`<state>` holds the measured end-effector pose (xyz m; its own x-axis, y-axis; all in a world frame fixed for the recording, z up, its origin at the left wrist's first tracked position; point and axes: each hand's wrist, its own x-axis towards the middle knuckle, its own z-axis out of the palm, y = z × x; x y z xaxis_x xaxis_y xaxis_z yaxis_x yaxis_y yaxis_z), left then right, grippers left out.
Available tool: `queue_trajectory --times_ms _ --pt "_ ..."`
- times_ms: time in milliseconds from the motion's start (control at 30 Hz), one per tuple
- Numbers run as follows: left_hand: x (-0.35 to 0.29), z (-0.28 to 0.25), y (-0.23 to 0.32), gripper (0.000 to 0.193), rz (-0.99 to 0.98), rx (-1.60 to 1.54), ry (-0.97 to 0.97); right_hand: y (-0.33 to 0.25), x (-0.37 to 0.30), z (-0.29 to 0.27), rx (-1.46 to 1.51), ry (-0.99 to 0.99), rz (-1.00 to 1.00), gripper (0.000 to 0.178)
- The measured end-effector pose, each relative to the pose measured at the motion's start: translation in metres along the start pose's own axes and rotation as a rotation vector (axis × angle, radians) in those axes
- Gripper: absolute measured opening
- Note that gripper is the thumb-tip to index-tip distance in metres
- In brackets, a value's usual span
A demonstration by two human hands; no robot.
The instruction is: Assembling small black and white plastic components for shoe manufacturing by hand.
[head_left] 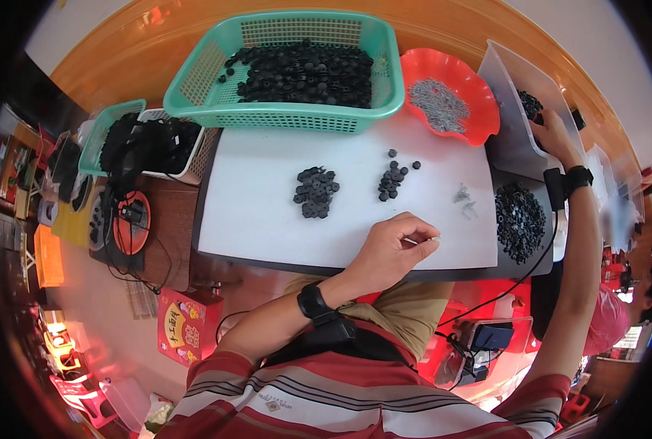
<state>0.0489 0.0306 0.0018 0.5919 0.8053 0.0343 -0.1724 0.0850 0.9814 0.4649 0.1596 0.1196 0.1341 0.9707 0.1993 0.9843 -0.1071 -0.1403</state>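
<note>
Over the front edge of the white board [267, 238], my left hand [393, 252] is closed in a pinch. A small silvery screw [436, 238] pokes out between its thumb and forefinger. My right hand [556, 137] reaches into a clear plastic bin [512, 135] at the far right, beside small black parts [530, 104]. Its fingertips are partly hidden, so their grip does not show. On the board lie two clusters of black knobs, a left cluster [316, 192] and a middle cluster [392, 181]. Several loose screws [464, 201] lie to their right.
Behind the board stand a green basket [289, 118] of black parts and a red scalloped bowl [483, 95] of screws. Black rings [520, 222] fill a tray at right. A cable [512, 289] runs from my right wrist. Left are another basket [92, 157] and a red box [187, 325].
</note>
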Motion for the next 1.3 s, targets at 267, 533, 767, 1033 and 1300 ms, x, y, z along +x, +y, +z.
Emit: queue_trajectory --times_ms 267,533,767,1033,1300 --pt "-0.001 0.0 -0.001 0.02 0.006 0.01 -0.002 0.021 0.007 0.011 -0.042 -0.086 -0.025 0.038" --pt "0.0 0.0 0.004 0.018 0.005 0.077 0.018 -0.014 -0.006 -0.006 0.504 -0.56 -0.001 0.05" --pt "0.002 0.004 0.002 0.015 0.027 0.076 0.049 -0.014 -0.004 -0.005 0.339 -0.589 0.005 0.051" --pt "0.001 0.004 -0.006 0.015 0.031 0.034 0.051 -0.016 -0.006 -0.004 0.175 -0.592 -0.016 0.045" --pt "0.002 0.007 -0.004 0.017 0.002 0.017 0.046 -0.001 -0.002 0.004 0.061 -0.435 -0.116 0.037"
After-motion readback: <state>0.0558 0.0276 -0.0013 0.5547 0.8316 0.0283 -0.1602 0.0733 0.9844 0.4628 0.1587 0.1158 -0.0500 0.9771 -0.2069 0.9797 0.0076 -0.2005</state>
